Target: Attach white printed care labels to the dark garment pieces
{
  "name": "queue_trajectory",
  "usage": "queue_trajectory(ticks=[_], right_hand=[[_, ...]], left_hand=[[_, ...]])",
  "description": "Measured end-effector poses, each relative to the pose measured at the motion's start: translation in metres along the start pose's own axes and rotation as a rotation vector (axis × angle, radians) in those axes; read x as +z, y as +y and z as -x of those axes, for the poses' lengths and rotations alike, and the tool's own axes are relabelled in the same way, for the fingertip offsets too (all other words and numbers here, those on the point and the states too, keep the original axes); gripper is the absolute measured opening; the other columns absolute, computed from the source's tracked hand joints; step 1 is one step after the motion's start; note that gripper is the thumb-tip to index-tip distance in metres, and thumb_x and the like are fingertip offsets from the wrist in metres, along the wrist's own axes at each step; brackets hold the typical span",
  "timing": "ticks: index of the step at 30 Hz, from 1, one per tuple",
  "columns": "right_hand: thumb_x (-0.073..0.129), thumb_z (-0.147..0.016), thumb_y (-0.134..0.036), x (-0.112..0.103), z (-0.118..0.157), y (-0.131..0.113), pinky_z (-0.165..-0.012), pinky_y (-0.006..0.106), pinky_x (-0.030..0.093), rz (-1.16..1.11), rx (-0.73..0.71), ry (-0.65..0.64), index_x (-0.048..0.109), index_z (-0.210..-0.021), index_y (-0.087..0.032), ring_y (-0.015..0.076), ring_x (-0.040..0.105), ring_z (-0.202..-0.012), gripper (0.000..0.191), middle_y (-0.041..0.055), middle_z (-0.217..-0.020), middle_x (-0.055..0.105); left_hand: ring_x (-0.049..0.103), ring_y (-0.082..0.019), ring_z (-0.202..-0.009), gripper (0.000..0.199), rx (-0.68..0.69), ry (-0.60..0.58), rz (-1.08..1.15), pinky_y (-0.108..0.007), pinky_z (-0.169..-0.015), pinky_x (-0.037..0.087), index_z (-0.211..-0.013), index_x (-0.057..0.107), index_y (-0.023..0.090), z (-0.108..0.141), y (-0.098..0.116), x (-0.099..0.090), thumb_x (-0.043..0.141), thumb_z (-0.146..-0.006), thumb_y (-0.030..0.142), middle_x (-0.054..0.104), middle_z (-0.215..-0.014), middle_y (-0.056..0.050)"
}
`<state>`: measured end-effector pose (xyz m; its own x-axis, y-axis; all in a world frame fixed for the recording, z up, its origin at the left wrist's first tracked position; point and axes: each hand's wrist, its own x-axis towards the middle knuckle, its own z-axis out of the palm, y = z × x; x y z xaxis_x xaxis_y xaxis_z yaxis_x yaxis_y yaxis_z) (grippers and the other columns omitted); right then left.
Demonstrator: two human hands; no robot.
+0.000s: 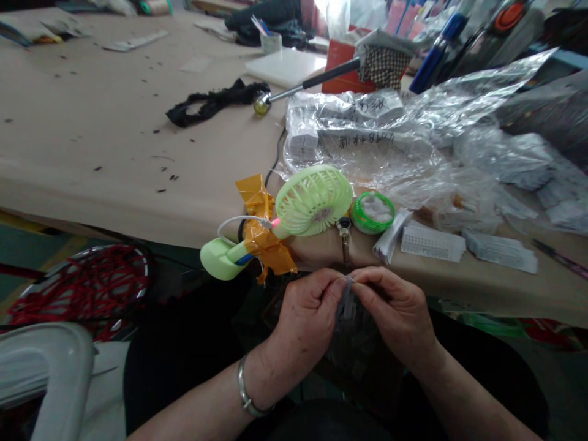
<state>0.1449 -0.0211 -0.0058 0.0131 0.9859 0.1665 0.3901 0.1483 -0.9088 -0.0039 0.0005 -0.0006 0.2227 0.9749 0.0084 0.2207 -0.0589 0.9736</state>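
Note:
Both hands meet just in front of the table edge. My left hand point(316, 306) is closed in a pinch between thumb and forefinger, and my right hand point(390, 306) pinches from the other side. Between their fingertips is a thin whitish strip point(348, 294), partly hidden by the fingers; its exact kind is not clear. Just beyond the fingertips, a small metal fixture with a black knob point(343, 229) stands at the table edge. Beneath the hands, pale translucent pieces point(353, 337) show dimly. A green round tub with white stuffing point(373, 212) sits behind my right hand.
A light-green fan point(315, 199) is fixed to the edge with orange tape point(266, 239). Label stacks point(432, 242) lie at the right, before clear plastic bags point(390, 147). A long-handled tool point(312, 79) and black cloth point(215, 104) lie farther back. A red-laced stool point(87, 288) stands lower left.

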Motion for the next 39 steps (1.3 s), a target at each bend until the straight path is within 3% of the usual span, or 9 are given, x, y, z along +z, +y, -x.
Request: queue_trajectory(ticks=[3, 6, 9, 12, 20, 25, 29, 33, 39], right_hand=[[0.060, -0.086, -0.020, -0.015, 0.009, -0.001, -0.068, 0.019, 0.052, 0.136, -0.086, -0.021, 0.062, -0.098, -0.023, 0.0108, 0.065, -0.073, 0.012, -0.0025, -0.083, 0.069], [0.059, -0.087, -0.017, -0.036, 0.008, 0.004, -0.077, 0.024, 0.052, 0.422, -0.306, 0.090, 0.062, -0.100, -0.020, 0.0140, 0.064, -0.082, 0.014, 0.0021, -0.090, 0.068], [0.061, -0.085, -0.018, -0.050, 0.000, 0.014, -0.090, 0.037, 0.048, 0.751, -0.492, 0.218, 0.062, -0.108, -0.014, 0.0237, 0.059, -0.100, 0.023, 0.0109, -0.103, 0.065], [0.064, -0.084, -0.021, -0.052, -0.008, 0.024, -0.096, 0.049, 0.042, 0.937, -0.510, 0.223, 0.060, -0.115, -0.010, 0.0326, 0.052, -0.111, 0.034, 0.0161, -0.116, 0.063], [0.065, -0.083, -0.013, -0.055, -0.009, 0.030, -0.089, 0.045, 0.042, 0.831, -0.591, 0.265, 0.066, -0.098, -0.019, 0.0247, 0.061, -0.099, 0.016, 0.0060, -0.099, 0.072], [0.064, -0.082, -0.008, -0.062, 0.007, 0.022, -0.088, 0.045, 0.044, 0.662, -0.646, 0.198, 0.066, -0.094, -0.017, 0.0247, 0.060, -0.100, 0.015, 0.0077, -0.096, 0.072], [0.060, -0.084, -0.008, -0.061, 0.030, 0.015, -0.090, 0.047, 0.043, 0.597, -0.660, 0.081, 0.066, -0.096, -0.015, 0.0262, 0.058, -0.105, 0.015, 0.0085, -0.099, 0.070], [0.057, -0.084, -0.006, -0.067, 0.035, 0.016, -0.091, 0.045, 0.044, 0.596, -0.645, 0.025, 0.064, -0.102, -0.015, 0.0249, 0.057, -0.106, 0.021, 0.0075, -0.100, 0.069], [0.059, -0.087, -0.026, -0.087, 0.007, 0.027, -0.094, 0.049, 0.045, 0.930, -0.440, 0.220, 0.054, -0.123, -0.008, 0.0316, 0.050, -0.111, 0.041, 0.0169, -0.113, 0.061]], left_hand=[[0.054, -0.011, -0.057, 0.021, -0.028, -0.023, -0.004, -0.020, -0.056, 0.041, -0.074, 0.067, 0.017, 0.005, -0.008, 0.001, 0.051, -0.086, 0.022, 0.062, -0.062, 0.002], [0.061, -0.014, -0.068, 0.019, -0.085, -0.019, -0.004, -0.023, -0.064, 0.045, -0.081, 0.070, 0.018, 0.003, -0.021, 0.003, 0.053, -0.085, 0.024, 0.070, -0.074, -0.001], [0.065, -0.020, -0.093, 0.022, -0.121, -0.017, -0.038, -0.029, -0.084, 0.045, -0.100, 0.070, 0.019, -0.001, -0.033, 0.007, 0.057, -0.083, 0.025, 0.073, -0.100, -0.006], [0.064, -0.022, -0.097, 0.022, -0.149, -0.041, -0.075, -0.031, -0.088, 0.044, -0.099, 0.071, 0.019, -0.001, -0.039, 0.011, 0.057, -0.083, 0.026, 0.073, -0.102, -0.007], [0.061, -0.018, -0.073, 0.015, -0.255, -0.122, 0.129, -0.028, -0.070, 0.045, -0.075, 0.070, 0.018, 0.000, -0.023, 0.027, 0.056, -0.080, 0.020, 0.070, -0.073, -0.003], [0.062, -0.016, -0.070, 0.022, -0.547, -0.281, 0.689, -0.029, -0.068, 0.048, -0.084, 0.069, 0.014, -0.006, 0.005, 0.044, 0.058, -0.083, 0.033, 0.068, -0.074, -0.006], [0.059, -0.010, -0.065, 0.022, -0.631, -0.337, 1.066, -0.022, -0.062, 0.047, -0.087, 0.068, 0.011, -0.012, 0.018, 0.058, 0.065, -0.080, 0.032, 0.066, -0.079, -0.005], [0.058, -0.009, -0.060, 0.013, -0.672, -0.243, 1.039, -0.018, -0.055, 0.046, -0.081, 0.067, 0.009, -0.017, 0.018, 0.068, 0.070, -0.076, 0.021, 0.066, -0.075, -0.005], [0.062, -0.013, -0.053, 0.013, -0.758, -0.227, 0.819, -0.024, -0.054, 0.050, -0.087, 0.064, 0.009, -0.016, 0.017, 0.070, 0.059, -0.084, 0.021, 0.068, -0.066, -0.007]])
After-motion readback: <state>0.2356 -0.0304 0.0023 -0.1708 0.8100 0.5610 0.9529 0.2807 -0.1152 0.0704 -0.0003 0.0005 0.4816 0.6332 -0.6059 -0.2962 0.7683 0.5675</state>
